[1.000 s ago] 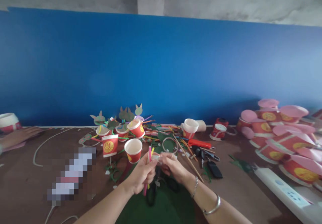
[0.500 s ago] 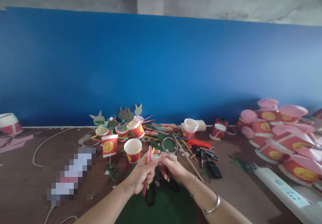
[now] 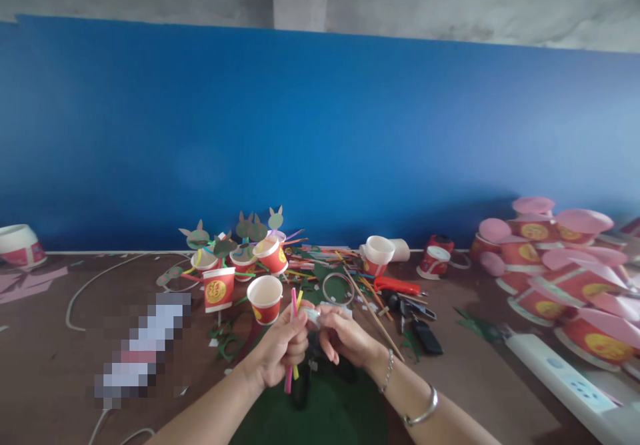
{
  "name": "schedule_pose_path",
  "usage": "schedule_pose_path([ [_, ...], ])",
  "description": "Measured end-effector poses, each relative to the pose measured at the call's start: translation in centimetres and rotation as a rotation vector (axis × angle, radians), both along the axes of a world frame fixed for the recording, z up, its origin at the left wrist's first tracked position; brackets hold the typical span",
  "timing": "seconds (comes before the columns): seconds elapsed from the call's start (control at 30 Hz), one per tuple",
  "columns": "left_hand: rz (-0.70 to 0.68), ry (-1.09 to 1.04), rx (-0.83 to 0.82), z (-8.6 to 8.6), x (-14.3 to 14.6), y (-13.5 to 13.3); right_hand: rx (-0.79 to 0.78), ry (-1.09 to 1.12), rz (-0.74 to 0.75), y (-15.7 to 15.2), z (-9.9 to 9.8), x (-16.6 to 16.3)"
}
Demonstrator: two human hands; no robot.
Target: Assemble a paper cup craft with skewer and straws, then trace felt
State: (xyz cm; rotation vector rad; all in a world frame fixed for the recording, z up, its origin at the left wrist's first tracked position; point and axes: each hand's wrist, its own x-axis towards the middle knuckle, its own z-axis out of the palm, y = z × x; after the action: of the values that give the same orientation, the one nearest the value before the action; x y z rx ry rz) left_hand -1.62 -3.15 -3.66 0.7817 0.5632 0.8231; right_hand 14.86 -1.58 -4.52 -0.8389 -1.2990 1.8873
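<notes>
My left hand (image 3: 281,350) is closed around a thin pink straw (image 3: 289,381) and a yellow straw (image 3: 295,371), both standing nearly upright with their ends showing above and below the fist. A small whitish, shiny piece (image 3: 313,316) lies between my two hands. My right hand (image 3: 350,338) pinches its right side, fingers curled; whether it is tape or film I cannot make out. Below the hands, scissors with black handles (image 3: 300,391) rest on a dark green sheet (image 3: 320,418). Just beyond my left hand stands a red and white paper cup (image 3: 264,293).
Several cups with paper animal heads (image 3: 255,230) cluster at the back left. Coloured straws (image 3: 320,253) lie by the blue panel (image 3: 320,131). To the right are an orange-red tool (image 3: 397,285), keys (image 3: 417,308), a power strip (image 3: 560,371) and stacked pink-topped cups (image 3: 550,258).
My hands have drawn slightly apart, the left shifting a little left with the straws. More of the whitish piece shows between them.
</notes>
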Motion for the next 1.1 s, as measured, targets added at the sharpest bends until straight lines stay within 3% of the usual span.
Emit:
schedule_pose_path([
  [0.33, 0.036, 0.181, 0.095, 0.26, 0.52, -0.23, 0.085, -0.115, -0.076, 0.04, -0.12, -0.15],
  [0.77, -0.018, 0.038, 0.037, -0.29, -0.07, 0.01, 0.010, 0.014, 0.035, 0.03, 0.04, -0.02],
  [1.1, 0.037, 0.160, 0.092, 0.21, 0.64, -0.27, 0.054, -0.093, -0.070, -0.03, -0.10, -0.24],
])
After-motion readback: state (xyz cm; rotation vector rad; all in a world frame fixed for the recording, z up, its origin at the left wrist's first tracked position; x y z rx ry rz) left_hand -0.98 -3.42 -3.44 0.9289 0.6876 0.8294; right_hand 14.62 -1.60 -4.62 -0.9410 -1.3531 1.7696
